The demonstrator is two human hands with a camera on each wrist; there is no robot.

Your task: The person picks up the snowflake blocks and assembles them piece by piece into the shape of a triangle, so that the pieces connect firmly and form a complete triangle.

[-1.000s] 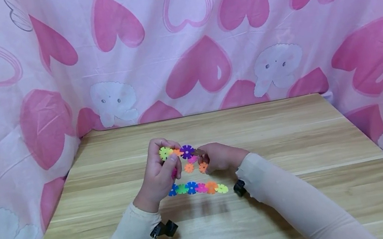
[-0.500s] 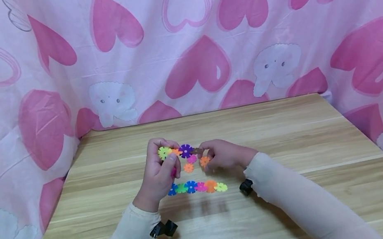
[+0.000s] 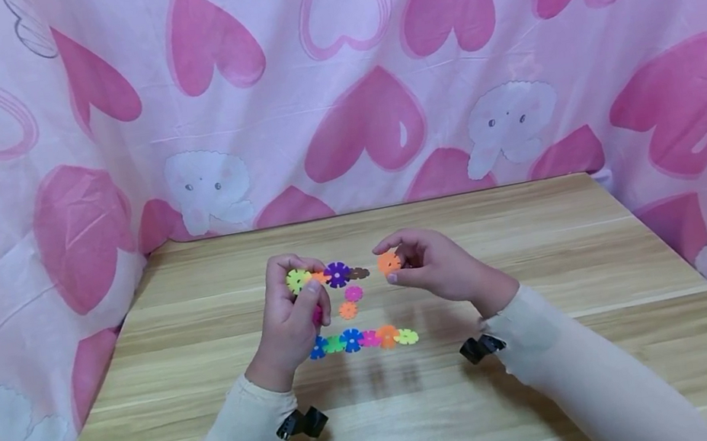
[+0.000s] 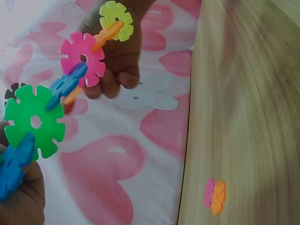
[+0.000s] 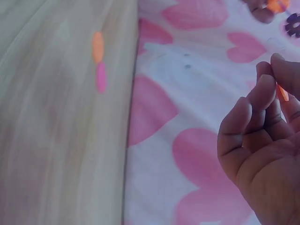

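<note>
Plastic snowflake discs, assorted colours, on a wooden desk (image 3: 544, 283) backed by a pink heart-print cloth (image 3: 369, 56). Left hand (image 3: 292, 315) is gripping, fingers curled, a short chain of joined discs (image 3: 328, 277) held above the desk: yellow-green, orange, purple and a small brown one at the free end, with further pink, blue and green discs showing in the left wrist view (image 4: 56, 93). Right hand (image 3: 433, 266) is pinching a single orange disc (image 3: 389, 262) between thumb and fingertips, level with the chain's free end and just apart from it; the right wrist view is showing only an orange sliver (image 5: 282, 93) between the curled fingers. Lying flat on the desk: a finished row of six discs (image 3: 362, 341) nearest the person, and a loose pink disc (image 3: 353, 294) and orange disc (image 3: 348, 310) between that row and the hands. Step judged in hand: adding the orange disc to the held chain. Next move is calling for turning the disc crosswise to the end piece, lining up the slots, and pressing them together while the left hand is steadying the chain.
</note>
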